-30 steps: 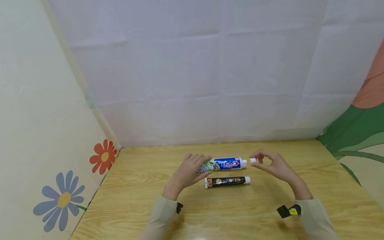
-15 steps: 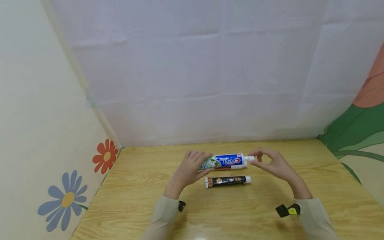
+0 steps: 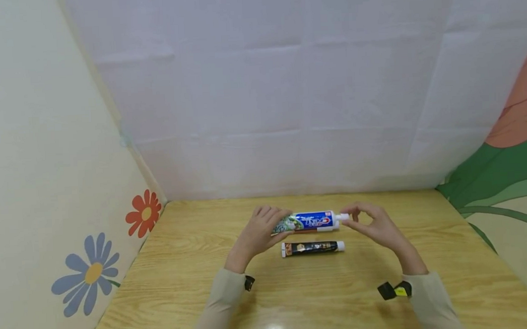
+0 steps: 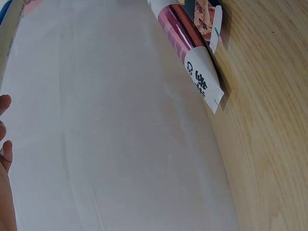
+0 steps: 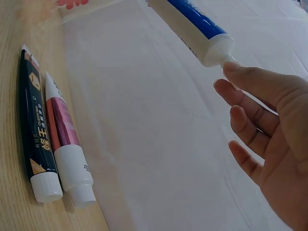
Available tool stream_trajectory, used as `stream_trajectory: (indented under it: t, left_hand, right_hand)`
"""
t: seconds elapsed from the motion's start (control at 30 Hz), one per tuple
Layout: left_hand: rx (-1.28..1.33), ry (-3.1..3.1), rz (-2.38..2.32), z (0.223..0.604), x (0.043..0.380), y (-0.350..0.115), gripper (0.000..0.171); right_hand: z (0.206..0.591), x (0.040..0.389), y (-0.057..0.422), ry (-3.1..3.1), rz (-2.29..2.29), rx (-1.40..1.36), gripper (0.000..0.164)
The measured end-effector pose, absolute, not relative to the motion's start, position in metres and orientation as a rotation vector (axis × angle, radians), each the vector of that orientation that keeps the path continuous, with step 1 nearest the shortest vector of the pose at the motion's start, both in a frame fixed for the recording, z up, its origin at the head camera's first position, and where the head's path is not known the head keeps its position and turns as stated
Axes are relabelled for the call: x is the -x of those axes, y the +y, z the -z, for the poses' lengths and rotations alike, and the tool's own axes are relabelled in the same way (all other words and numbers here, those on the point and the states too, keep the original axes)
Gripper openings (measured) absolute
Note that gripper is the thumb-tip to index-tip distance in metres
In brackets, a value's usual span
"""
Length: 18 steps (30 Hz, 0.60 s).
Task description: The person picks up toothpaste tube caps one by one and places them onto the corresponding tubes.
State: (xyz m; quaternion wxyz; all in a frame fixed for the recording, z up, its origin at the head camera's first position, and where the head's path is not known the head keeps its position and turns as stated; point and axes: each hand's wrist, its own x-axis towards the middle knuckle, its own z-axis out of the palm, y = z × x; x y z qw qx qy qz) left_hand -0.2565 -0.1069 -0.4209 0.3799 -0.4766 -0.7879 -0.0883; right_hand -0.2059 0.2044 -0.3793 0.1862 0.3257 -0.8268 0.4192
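My left hand (image 3: 260, 231) grips the tail end of a blue and green toothpaste tube (image 3: 313, 220), raised off the table with its nozzle toward the right. At that nozzle, the thumb and index finger of my right hand (image 3: 376, 225) pinch a small white cap (image 3: 345, 217). The right wrist view shows the cap largely hidden by the right hand's fingertips (image 5: 233, 67). Only a few left fingers (image 4: 4, 130) show at the edge of the left wrist view. Below the held tube lie a pink and white tube (image 5: 65, 122) and a black tube (image 5: 36, 115) with a white cap.
The wooden table (image 3: 315, 291) ends at a white sheet (image 3: 251, 110) hanging behind it. A panel with painted flowers (image 3: 93, 274) stands on the left, and a painted leaf panel (image 3: 510, 176) on the right.
One second ago the cap in my right hand was apart from the tube; now it meets the nozzle. My left hand has raised the tube slightly. The black tube stays put.
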Motion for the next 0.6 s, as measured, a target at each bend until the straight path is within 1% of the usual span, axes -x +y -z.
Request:
stream_trajectory:
  t: [0.17, 0.37, 0.6]
  left_hand:
    - [1.217, -2.001, 0.226, 0.4210, 0.2567, -0.1064, 0.046]
    - [1.217, -1.993, 0.232, 0.4214, 0.2563, -0.1061, 0.057]
    - [1.214, -1.955, 0.240, 0.4223, 0.2560, -0.1056, 0.062]
  right_hand:
    - [0.3778, 0.2049, 0.2039, -2.345, -1.175, -0.900, 0.021]
    - [0.3778, 0.2058, 0.2037, -2.340, -1.195, -0.945, 0.021]
    - [0.3778, 0.2043, 0.2024, -2.367, -1.205, -0.925, 0.019]
